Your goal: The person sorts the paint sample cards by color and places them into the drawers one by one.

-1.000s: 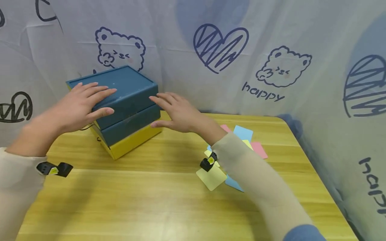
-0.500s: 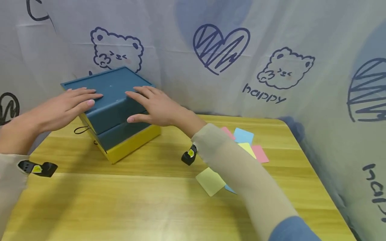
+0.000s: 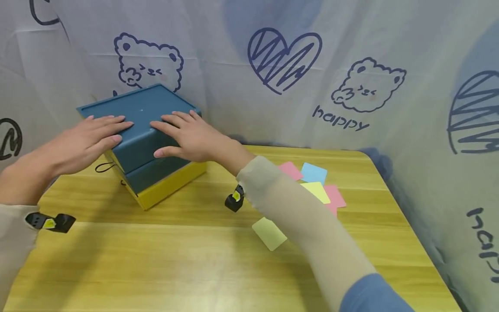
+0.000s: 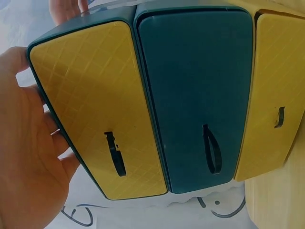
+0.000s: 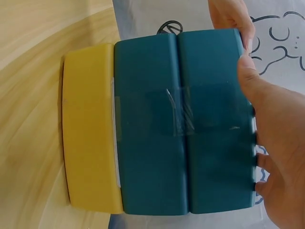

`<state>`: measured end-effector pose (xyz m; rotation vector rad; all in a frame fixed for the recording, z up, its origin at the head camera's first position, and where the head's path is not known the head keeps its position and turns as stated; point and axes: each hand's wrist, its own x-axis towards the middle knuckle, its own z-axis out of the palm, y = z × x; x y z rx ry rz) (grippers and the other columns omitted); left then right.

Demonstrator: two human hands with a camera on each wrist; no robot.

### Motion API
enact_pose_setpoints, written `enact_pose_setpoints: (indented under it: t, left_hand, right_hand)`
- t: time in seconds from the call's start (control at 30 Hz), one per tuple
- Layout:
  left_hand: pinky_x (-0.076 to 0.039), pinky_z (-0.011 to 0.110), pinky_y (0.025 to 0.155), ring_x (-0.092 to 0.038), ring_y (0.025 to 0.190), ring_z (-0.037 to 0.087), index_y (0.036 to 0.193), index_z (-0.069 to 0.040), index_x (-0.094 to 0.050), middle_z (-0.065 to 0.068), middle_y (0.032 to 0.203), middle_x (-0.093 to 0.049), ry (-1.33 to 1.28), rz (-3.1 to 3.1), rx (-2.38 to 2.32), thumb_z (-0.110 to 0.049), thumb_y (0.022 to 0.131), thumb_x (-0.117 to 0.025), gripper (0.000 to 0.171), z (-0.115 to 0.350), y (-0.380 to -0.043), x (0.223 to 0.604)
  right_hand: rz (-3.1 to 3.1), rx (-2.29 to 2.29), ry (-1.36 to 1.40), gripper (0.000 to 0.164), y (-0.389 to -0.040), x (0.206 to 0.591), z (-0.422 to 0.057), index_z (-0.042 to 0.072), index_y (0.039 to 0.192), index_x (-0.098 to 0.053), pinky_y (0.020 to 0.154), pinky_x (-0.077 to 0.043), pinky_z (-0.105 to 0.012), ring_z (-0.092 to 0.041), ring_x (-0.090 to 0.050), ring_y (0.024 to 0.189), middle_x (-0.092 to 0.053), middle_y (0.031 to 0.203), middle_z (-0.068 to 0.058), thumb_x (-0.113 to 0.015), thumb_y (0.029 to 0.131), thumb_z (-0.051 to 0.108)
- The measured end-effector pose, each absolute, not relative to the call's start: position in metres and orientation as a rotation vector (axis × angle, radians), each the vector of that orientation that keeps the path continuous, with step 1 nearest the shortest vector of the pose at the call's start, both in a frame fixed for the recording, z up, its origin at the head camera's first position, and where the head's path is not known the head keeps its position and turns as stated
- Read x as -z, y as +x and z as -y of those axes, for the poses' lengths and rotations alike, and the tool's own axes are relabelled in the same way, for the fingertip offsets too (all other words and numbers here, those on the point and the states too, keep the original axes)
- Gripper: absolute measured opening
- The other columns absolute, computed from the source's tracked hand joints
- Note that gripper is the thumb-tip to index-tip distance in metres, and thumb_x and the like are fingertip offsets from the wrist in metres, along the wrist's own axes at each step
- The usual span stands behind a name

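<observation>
A stacked drawer box (image 3: pixel 136 112) stands at the left back of the table, two dark teal units on a yellow one. My left hand (image 3: pixel 87 141) rests on the left part of its top, fingers stretched out. My right hand (image 3: pixel 191 138) lies over the top's front edge, fingers straight, thumb out along the teal side. In the left wrist view the drawer fronts are yellow (image 4: pixel 90 105), teal (image 4: pixel 200 86) and yellow, with black loop pulls (image 4: pixel 213 150). Clear tape (image 5: pixel 176 112) crosses the joint between the teal units in the right wrist view.
Pink, blue and yellow paper squares (image 3: pixel 315 173) lie scattered on the wooden table (image 3: pixel 175 260), partly hidden by my right sleeve (image 3: pixel 304 216). A pale yellow square (image 3: pixel 269 234) lies closer to me. A printed curtain (image 3: pixel 234 78) hangs right behind the table.
My right hand has moved left from beside the box's right side onto its top front edge. My left hand has shifted slightly left. The box stays in about the same place.
</observation>
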<state>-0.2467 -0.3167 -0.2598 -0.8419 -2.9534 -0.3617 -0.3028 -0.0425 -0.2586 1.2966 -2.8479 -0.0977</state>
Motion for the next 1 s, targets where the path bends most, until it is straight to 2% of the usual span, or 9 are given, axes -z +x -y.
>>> enact_pose_setpoints:
  t: [0.4, 0.6, 0.73, 0.87, 1.0]
  left_hand:
    - [0.002, 0.051, 0.118, -0.014, 0.145, 0.043, 0.155, -0.009, -0.028, 0.022, 0.158, -0.022, -0.863, 2.970, 0.316, -0.031, 0.108, -0.032, 0.052, 0.305, -0.235, 0.257]
    - [0.000, 0.051, 0.118, -0.015, 0.145, 0.043, 0.155, -0.009, -0.029, 0.022, 0.158, -0.022, -0.857, 2.996, 0.276, -0.034, 0.107, -0.035, 0.054, 0.297, -0.228, 0.255]
    - [-0.002, 0.051, 0.118, -0.017, 0.144, 0.044, 0.155, -0.009, -0.030, 0.022, 0.158, -0.023, -0.871, 2.996, 0.261, -0.034, 0.107, -0.036, 0.054, 0.292, -0.221, 0.252]
    - [-0.009, 0.057, 0.116, -0.016, 0.145, 0.043, 0.155, -0.013, -0.030, 0.018, 0.159, -0.023, -0.873, 3.002, 0.268, -0.038, 0.106, -0.038, 0.056, 0.282, -0.215, 0.250]
    - [-0.010, 0.057, 0.116, -0.017, 0.145, 0.041, 0.156, -0.017, -0.029, 0.013, 0.159, -0.025, -0.920, 2.968, 0.266, -0.040, 0.105, -0.041, 0.057, 0.270, -0.210, 0.248]
  right_hand:
    - [2.820, 0.006, 1.379, 0.077, -0.308, 0.256, 0.028, 0.036, 0.157, -0.016, 0.119, -0.003, -0.039, -0.014, -0.009, 0.148, -0.016, 0.162, 0.007, -0.030, 0.091, 0.073]
    - [2.834, 0.001, 1.389, 0.077, -0.309, 0.255, 0.022, 0.036, 0.157, -0.017, 0.119, -0.003, -0.039, -0.015, -0.008, 0.149, -0.016, 0.162, 0.005, -0.029, 0.091, 0.073]
    - [2.824, 0.001, 1.382, 0.078, -0.300, 0.254, 0.021, 0.032, 0.157, -0.019, 0.119, -0.004, -0.038, -0.017, -0.008, 0.149, -0.017, 0.162, 0.003, -0.028, 0.092, 0.073]
    - [2.803, -0.009, 1.372, 0.081, -0.283, 0.251, 0.022, 0.027, 0.158, -0.018, 0.119, -0.003, -0.035, -0.018, -0.008, 0.149, -0.015, 0.163, 0.003, -0.027, 0.092, 0.073]
    - [2.796, -0.026, 1.374, 0.083, -0.265, 0.250, 0.023, 0.023, 0.159, -0.015, 0.119, -0.003, -0.035, -0.018, -0.007, 0.149, -0.013, 0.163, 0.002, -0.026, 0.092, 0.073]
